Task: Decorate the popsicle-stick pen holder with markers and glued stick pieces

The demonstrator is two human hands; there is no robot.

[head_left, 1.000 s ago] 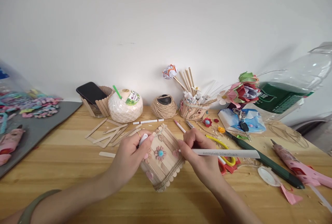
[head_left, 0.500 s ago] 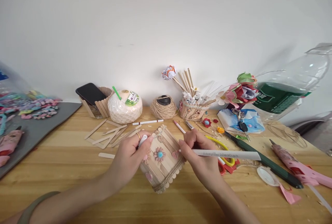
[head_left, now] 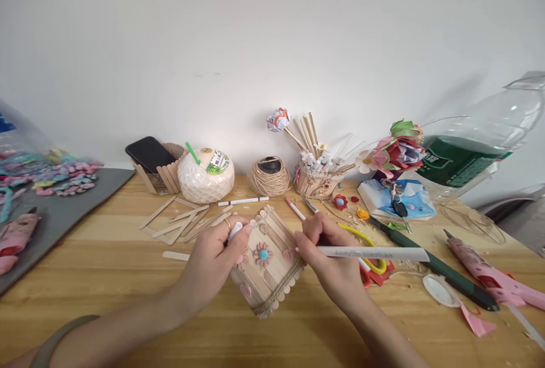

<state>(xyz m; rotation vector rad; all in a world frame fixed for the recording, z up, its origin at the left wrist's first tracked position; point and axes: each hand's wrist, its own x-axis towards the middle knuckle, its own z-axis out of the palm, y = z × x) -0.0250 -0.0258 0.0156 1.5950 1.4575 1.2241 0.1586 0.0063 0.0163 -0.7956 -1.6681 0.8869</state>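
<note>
My left hand (head_left: 210, 263) grips a popsicle-stick holder (head_left: 266, 268), tilted on its side on the wooden table (head_left: 128, 277). The holder has a pink flower with a blue centre on its front, small pink hearts and twine wound round its base. A white cap shows between my left fingers. My right hand (head_left: 330, 260) holds a long white pen (head_left: 374, 253), its tip touching the holder's right side near a pink heart.
Loose popsicle sticks (head_left: 183, 220) lie behind my left hand. At the back stand a white coconut (head_left: 205, 175), a twine ball (head_left: 269, 176) and a stick-filled holder (head_left: 317, 178). Scissors (head_left: 368, 254), a green knife (head_left: 434, 263) and a pink glue gun (head_left: 489, 277) lie right.
Both hands and the holder stay almost still. The pen tip has shifted very slightly on the holder's right side.
</note>
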